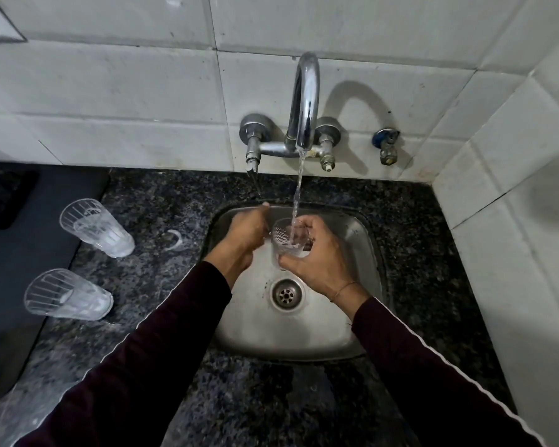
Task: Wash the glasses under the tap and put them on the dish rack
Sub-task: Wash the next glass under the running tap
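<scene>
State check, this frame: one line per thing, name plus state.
tap: running, stream falls into the held glass
held glass: mouth up under the stream, over the sink
right hand: grips the held glass
left hand: beside the held glass; contact unclear
far glass: standing on the counter, left of the sink
near glass: standing on the counter's left side
sink: drain open, unplugged
</scene>
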